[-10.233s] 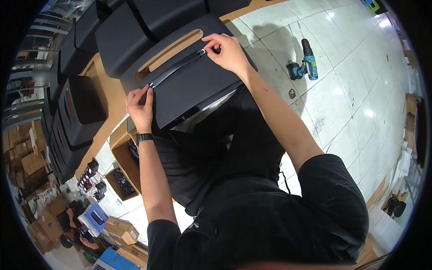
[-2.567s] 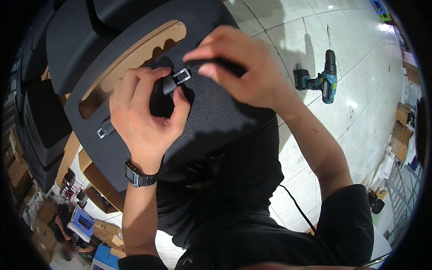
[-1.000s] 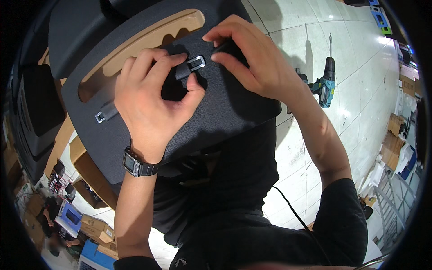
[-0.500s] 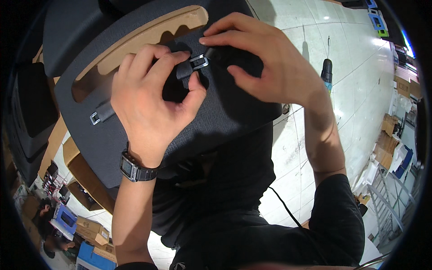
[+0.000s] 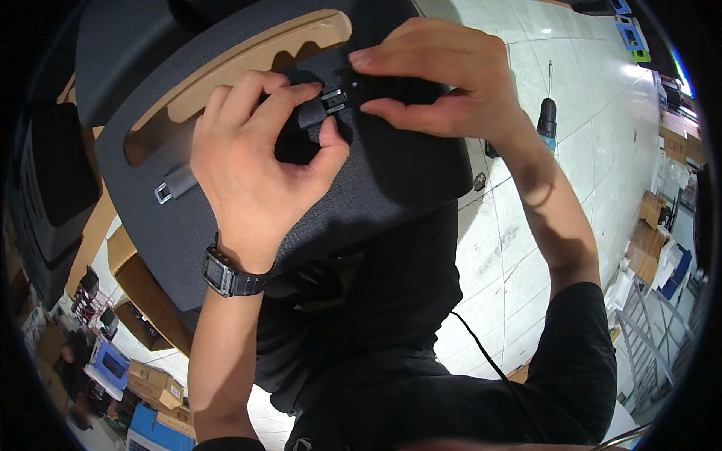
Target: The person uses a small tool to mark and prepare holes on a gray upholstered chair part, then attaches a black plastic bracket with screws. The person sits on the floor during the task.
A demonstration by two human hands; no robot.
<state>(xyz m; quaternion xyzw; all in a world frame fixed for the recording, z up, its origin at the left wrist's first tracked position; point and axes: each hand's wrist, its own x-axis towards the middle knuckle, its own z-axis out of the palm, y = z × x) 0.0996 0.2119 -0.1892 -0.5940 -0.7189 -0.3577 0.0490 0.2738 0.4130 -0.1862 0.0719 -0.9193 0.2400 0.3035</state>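
Note:
My left hand [image 5: 252,161] pinches the end of a black handle-like strip [image 5: 310,116], thumb on one side and fingertips on the other. A bright metal clip [image 5: 335,101] sticks out from that end. Its other end, with a similar metal clip [image 5: 162,193], shows past the left side of my hand. The strip lies over a large dark textured panel [image 5: 361,177]. To the right of the clip, my right hand [image 5: 444,79] has thumb and fingers apart over a dark patch with a small bright spot. Shadow hides any detail there.
A tan cut-out piece [image 5: 256,64] sits in the panel's long slot. A power screwdriver [image 5: 547,120] stands on the pale tiled floor [image 5: 489,248] at the right. Cardboard boxes [image 5: 154,383] lie at the lower left, and a metal ladder [image 5: 643,331] is at the far right.
My right hand has turned and shifted slightly right, its thumb now closer to the metal clip's level. My left hand and the strip have moved slightly right with the panel.

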